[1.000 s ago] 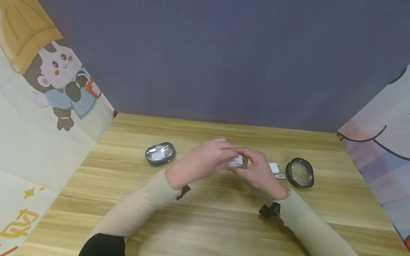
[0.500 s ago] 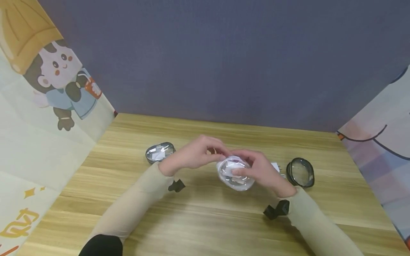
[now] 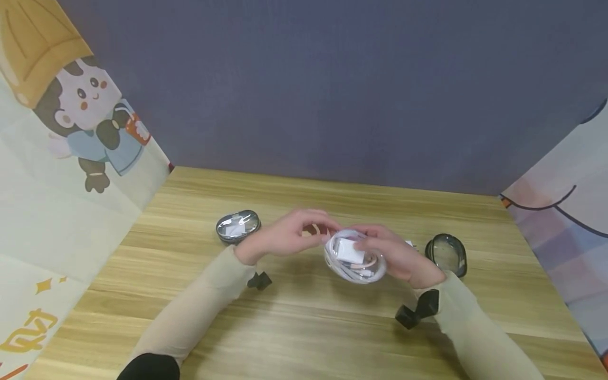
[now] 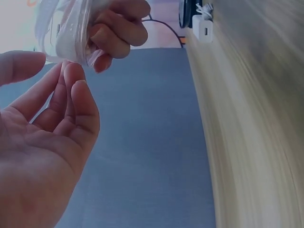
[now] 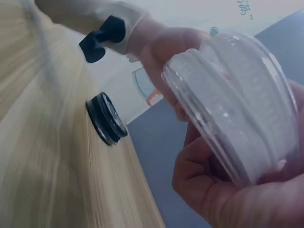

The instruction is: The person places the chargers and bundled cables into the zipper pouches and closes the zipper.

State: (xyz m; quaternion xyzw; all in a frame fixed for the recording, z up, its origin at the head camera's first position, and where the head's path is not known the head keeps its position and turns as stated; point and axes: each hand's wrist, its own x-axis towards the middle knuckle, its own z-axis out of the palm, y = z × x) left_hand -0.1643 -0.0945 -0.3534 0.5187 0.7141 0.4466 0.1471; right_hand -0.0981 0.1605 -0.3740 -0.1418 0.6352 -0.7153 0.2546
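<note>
A clear round zip pouch [image 3: 339, 270] with whitish trim is held up over the table by my right hand [image 3: 395, 254]. Its thumb lies on the clear face, the fingers behind. Through that face show a white charger plug [image 3: 350, 251] and some cable. In the right wrist view the pouch [image 5: 223, 114] is edge-on, its two halves spread apart at the top. My left hand [image 3: 296, 232] is at the pouch's left edge. In the left wrist view the fingertips [image 4: 73, 71] are right at the rim, with the thumb a little apart from them.
A dark-rimmed clear pouch [image 3: 237, 227] with something white inside lies on the left of the wooden table [image 3: 304, 327]. Another dark-rimmed pouch [image 3: 447, 255] stands at the right. A white charger [image 4: 203, 29] with a cable lies near it, mostly hidden behind my right hand in the head view.
The pouch, mostly covered by my hands at first, has turned its clear face upward. My left hand has drawn back to its left edge; the right hand has shifted slightly right.
</note>
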